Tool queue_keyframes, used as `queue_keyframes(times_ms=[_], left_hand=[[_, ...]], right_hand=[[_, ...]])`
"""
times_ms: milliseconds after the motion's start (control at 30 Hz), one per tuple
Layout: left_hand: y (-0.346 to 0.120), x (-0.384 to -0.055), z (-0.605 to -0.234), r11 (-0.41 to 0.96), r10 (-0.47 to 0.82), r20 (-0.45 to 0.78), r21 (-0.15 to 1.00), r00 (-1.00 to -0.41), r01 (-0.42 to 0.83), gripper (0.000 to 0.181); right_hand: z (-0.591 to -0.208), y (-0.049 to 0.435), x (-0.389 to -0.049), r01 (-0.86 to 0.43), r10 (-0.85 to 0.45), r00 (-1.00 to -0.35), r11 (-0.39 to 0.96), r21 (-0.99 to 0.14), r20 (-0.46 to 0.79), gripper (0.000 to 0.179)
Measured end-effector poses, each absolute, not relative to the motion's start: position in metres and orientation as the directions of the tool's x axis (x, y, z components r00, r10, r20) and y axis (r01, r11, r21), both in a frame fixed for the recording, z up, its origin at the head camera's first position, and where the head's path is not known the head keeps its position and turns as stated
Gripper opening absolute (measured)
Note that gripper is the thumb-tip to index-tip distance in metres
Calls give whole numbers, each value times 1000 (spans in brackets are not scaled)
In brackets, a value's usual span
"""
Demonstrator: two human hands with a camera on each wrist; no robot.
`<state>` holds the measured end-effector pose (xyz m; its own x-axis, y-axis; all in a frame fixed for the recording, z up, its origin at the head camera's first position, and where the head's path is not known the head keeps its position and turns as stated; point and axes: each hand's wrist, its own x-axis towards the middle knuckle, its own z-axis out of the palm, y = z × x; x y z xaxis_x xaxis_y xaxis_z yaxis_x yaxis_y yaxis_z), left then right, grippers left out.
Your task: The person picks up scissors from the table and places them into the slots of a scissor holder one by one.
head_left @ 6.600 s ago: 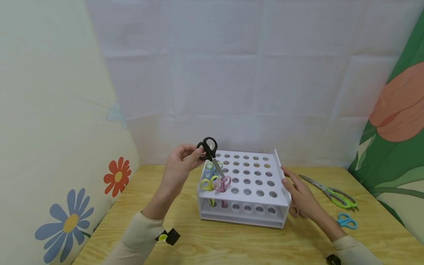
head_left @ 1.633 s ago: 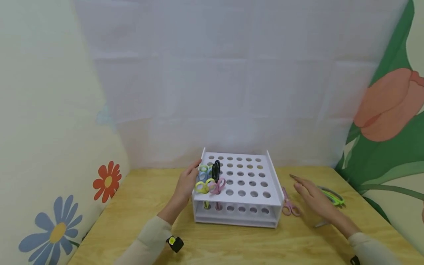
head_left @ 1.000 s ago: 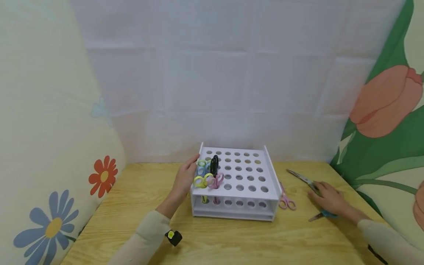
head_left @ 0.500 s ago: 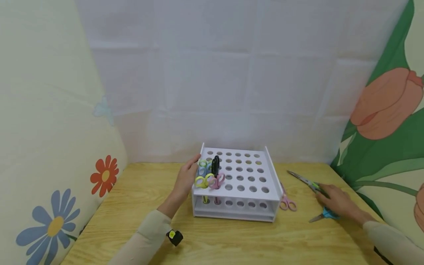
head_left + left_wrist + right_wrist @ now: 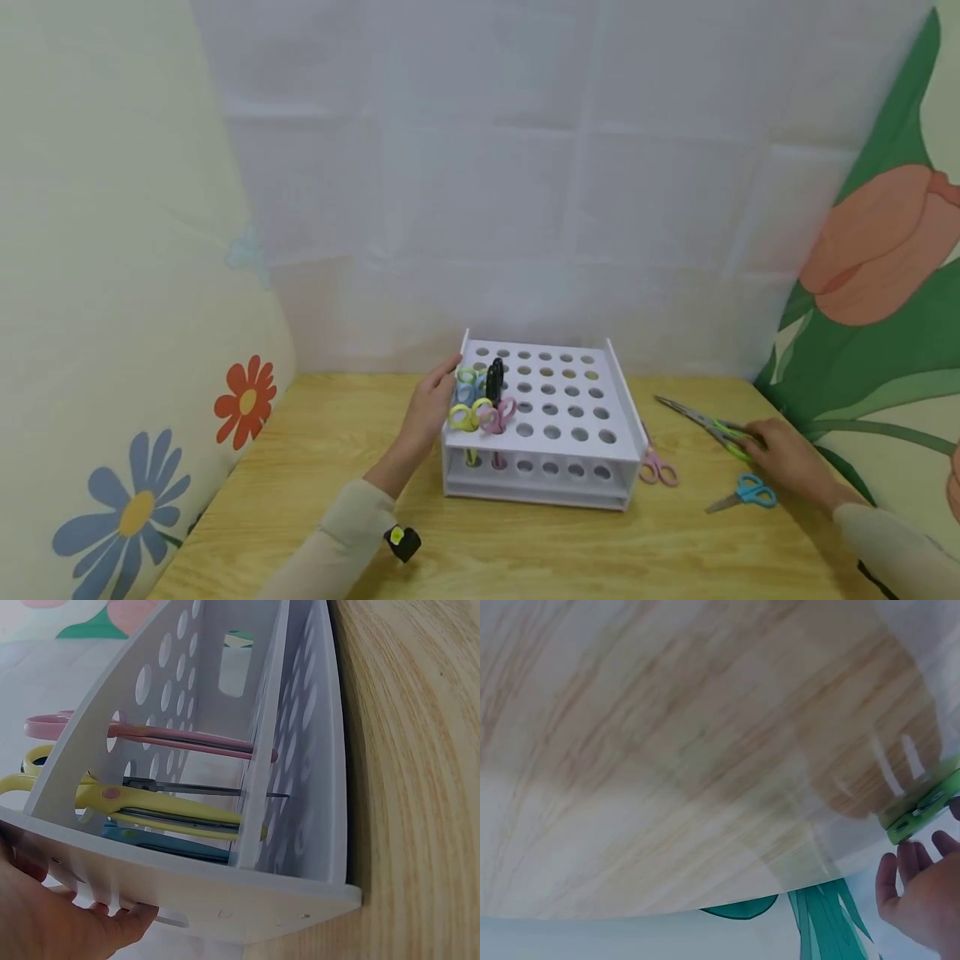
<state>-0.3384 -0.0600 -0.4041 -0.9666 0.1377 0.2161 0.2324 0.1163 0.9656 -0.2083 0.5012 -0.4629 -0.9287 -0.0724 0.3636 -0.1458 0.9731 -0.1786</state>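
One white rack (image 5: pixel 543 448) holds at least four pairs of scissors: one black pair (image 5: pixel 495 383), one pink pair (image 5: pixel 172 736), one yellow pair (image 5: pixel 146 805), one blue pair (image 5: pixel 161 841). One tabletop (image 5: pixel 540 550) carries three more: one pink-handled pair (image 5: pixel 655 457), one light-blue pair (image 5: pixel 745 493), one green-and-grey pair (image 5: pixel 708 423).

1. At 6 o'clock, a light wood-grain tabletop (image 5: pixel 547 550).
2. At 12 o'clock, a white backdrop (image 5: pixel 480 183) with fold creases.
3. At 9 o'clock, a cream panel (image 5: pixel 112 250) printed with a pale-blue butterfly shape (image 5: pixel 247 252).
4. On it, at 8 o'clock, a blue daisy (image 5: pixel 137 512) and, nearer centre, a smaller red flower (image 5: pixel 247 402).
5. At 3 o'clock, a printed coral tulip (image 5: pixel 873 246) among green leaves (image 5: pixel 843 367).
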Motion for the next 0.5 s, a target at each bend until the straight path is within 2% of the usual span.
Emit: queue_keyframes(times_ms=[133, 300, 400, 500], left_hand=[[-60, -337, -407, 110, 137, 216, 967, -967, 231, 46], [-60, -337, -409, 103, 120, 225, 966, -967, 238, 46], [-60, -337, -408, 95, 118, 245, 962, -962, 256, 46], [-61, -337, -406, 95, 122, 257, 959, -959, 269, 46]], right_hand=[[-458, 508, -207, -115, -49, -938, 978, -175, 342, 31], [-448, 515, -210, -25, 10, -983, 981, -190, 183, 52], [-446, 516, -213, 24, 52, -992, 973, -232, 114, 47], [-447, 514, -214, 44, 73, -992, 963, -267, 102, 39]])
